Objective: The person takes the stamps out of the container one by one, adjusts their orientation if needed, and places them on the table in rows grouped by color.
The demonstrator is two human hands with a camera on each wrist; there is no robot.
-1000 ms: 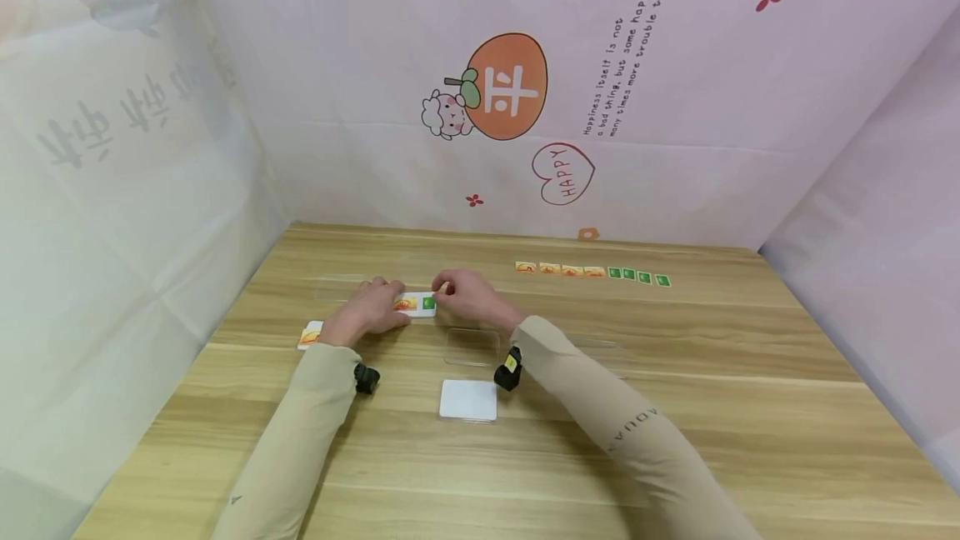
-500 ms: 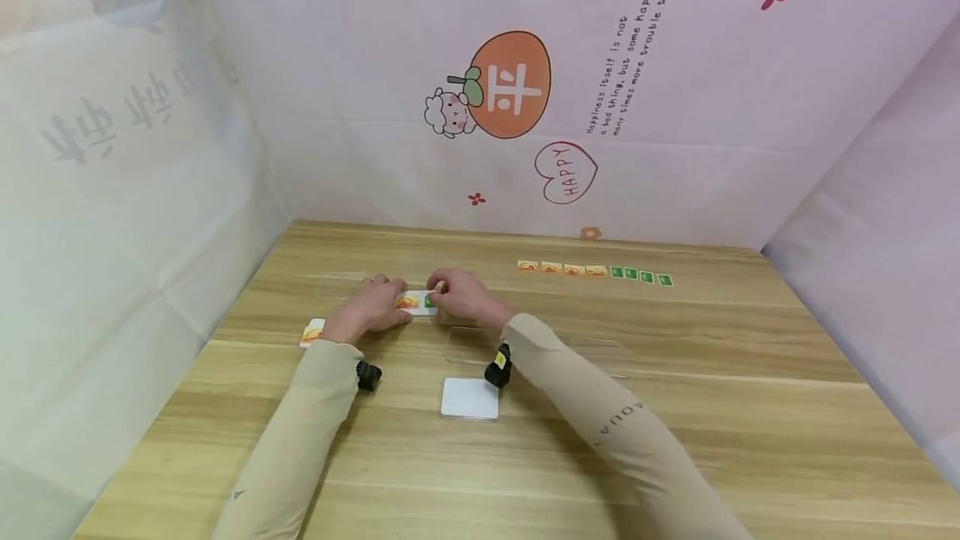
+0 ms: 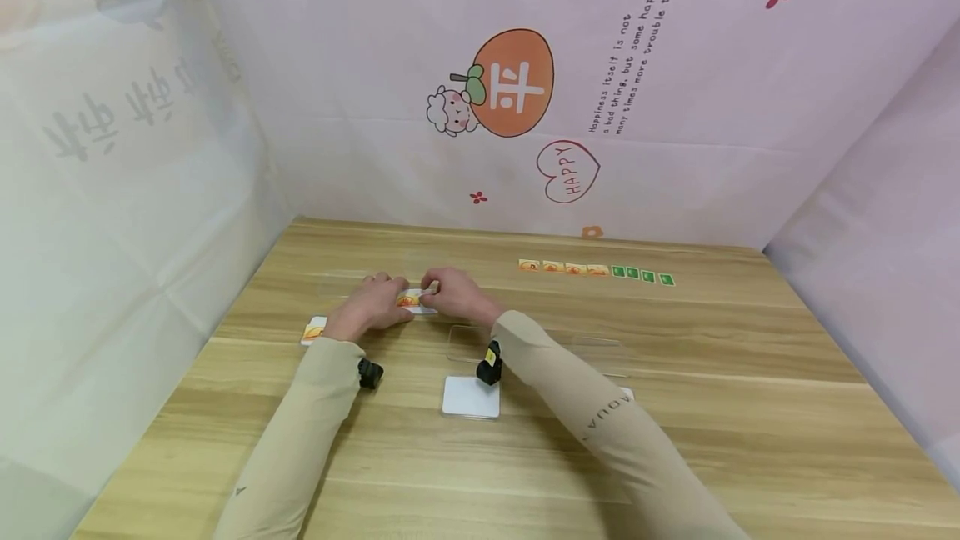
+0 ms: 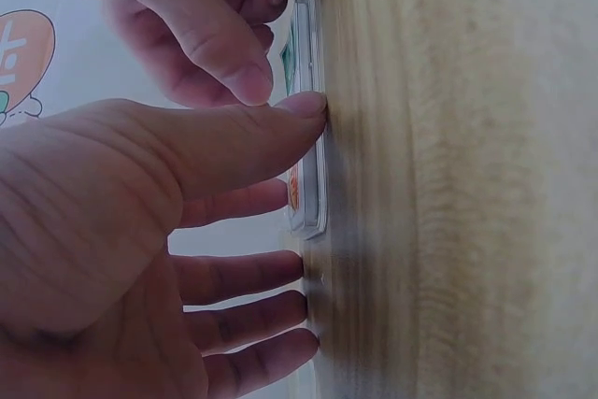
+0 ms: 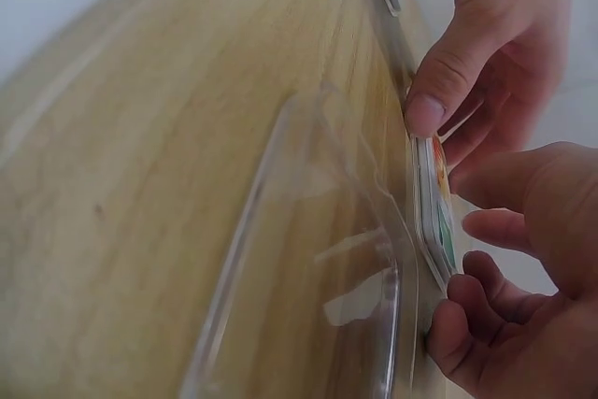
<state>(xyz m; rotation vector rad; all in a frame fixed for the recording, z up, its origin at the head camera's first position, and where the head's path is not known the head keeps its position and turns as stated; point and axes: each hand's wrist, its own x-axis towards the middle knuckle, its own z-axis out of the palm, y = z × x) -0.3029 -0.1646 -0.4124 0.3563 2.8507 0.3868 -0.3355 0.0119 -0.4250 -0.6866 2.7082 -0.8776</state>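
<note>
A white card (image 3: 431, 309), seen edge-on as a layered stack in the wrist views, lies on the table between both hands. It bears an orange-and-yellow sticker (image 3: 408, 299) and a green sticker (image 5: 447, 231), which the right hand covers in the head view. My left hand (image 3: 372, 302) grips the card's left part, thumb on the near edge and index finger on the far side. My right hand (image 3: 457, 293) is at the card's right part, thumb over its top, curled fingertips against its right end.
Clear plastic covers (image 3: 467, 343) lie near the right wrist. Another white card (image 3: 471, 397) sits nearer, and one with an orange sticker (image 3: 313, 329) is left of the left wrist. Orange stickers (image 3: 552, 267) and green stickers (image 3: 633, 273) line the back right.
My right hand has moved left over the card and now hides the green sticker in the head view. My left hand keeps its hold.
</note>
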